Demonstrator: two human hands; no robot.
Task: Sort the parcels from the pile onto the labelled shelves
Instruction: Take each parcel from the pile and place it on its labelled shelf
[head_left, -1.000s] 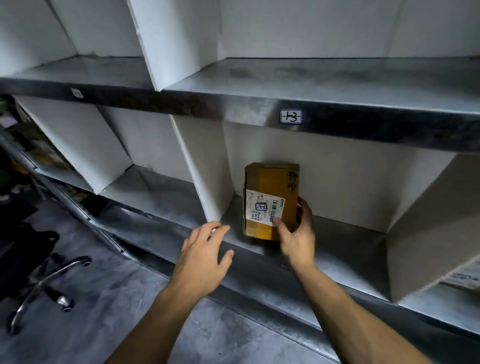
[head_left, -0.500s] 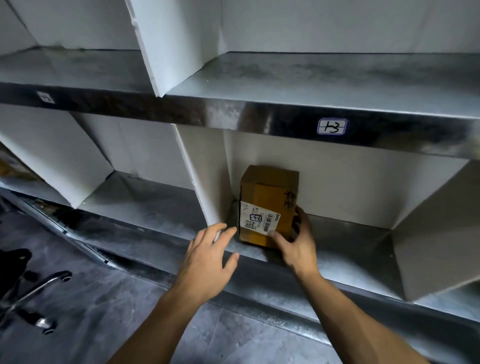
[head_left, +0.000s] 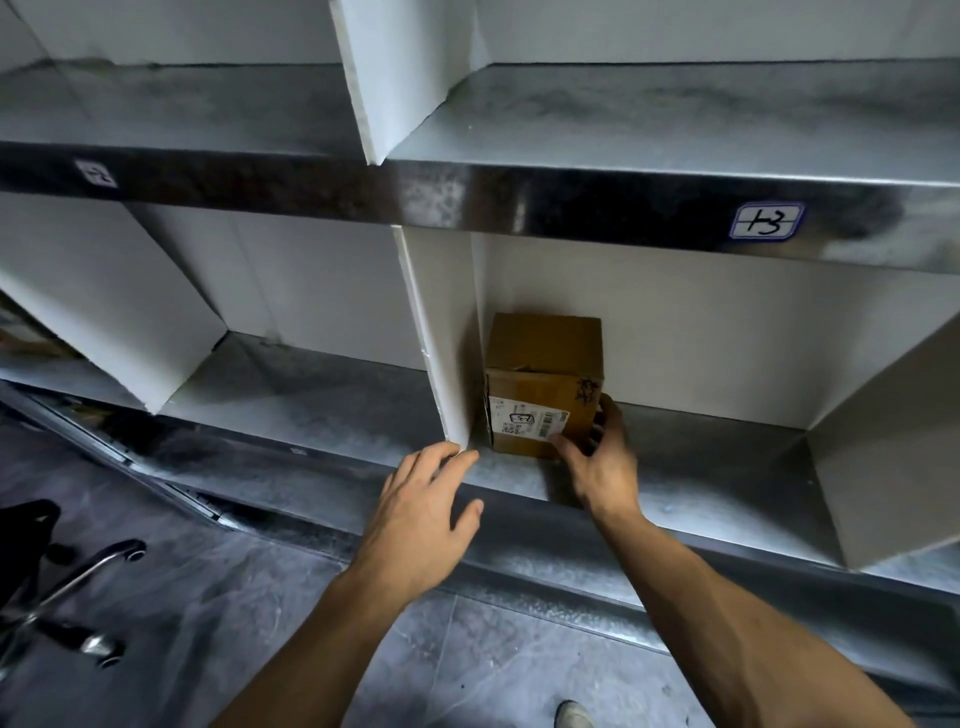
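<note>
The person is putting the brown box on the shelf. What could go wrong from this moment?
1. The brown cardboard box stands tall near the front edge of the grey metal shelf; if the right hand drags it on release, it might tip forward.
2. The box sits close against the white divider panel, whose front edge the left hand seems to touch; a push could shift the panel.

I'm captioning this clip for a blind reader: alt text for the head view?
A right hand holds a small cardboard parcel upright on a metal shelf, against a white divider; the left hand hovers open nearby.
</note>
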